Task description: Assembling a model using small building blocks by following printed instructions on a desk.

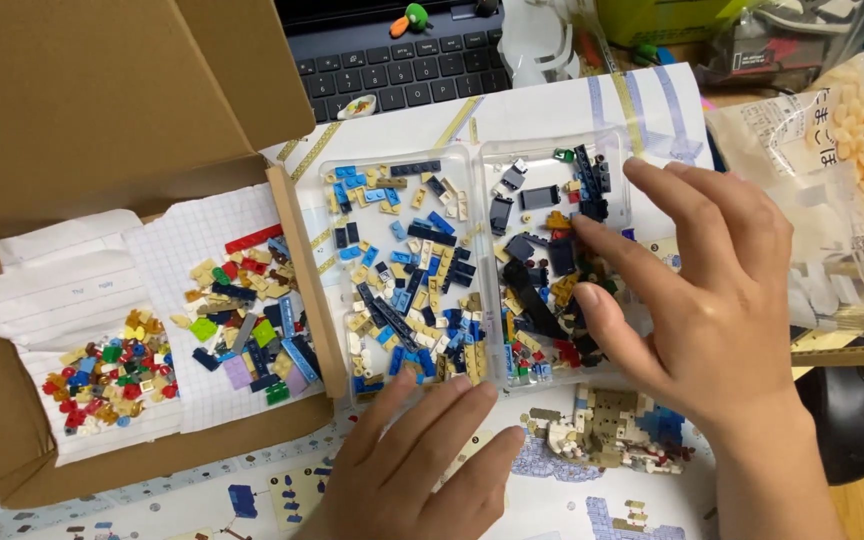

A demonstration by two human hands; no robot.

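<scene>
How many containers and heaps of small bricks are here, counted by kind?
Clear tray compartments holding bricks: 2
Cardboard box: 1
Brick heaps on paper inside the box: 2
Partly built brick model: 1
Total: 6
The right hand reaches into the right compartment; the left hand rests at the tray's near edge.

A clear, two-compartment plastic tray [472, 155] lies under both hands; the right hand [707, 300] reaches into its right compartment, and the left hand [422, 450] rests at its near edge. Left of the hands stands an open brown cardboard box [102, 100], flaps raised, lined with white gridded paper. Right of the right hand lies a clear snack bag [852, 150] of pale yellow puffs with dark print. Beyond it, at the far edge, sits a yellow-green package [662, 18], partly cut off.
</scene>
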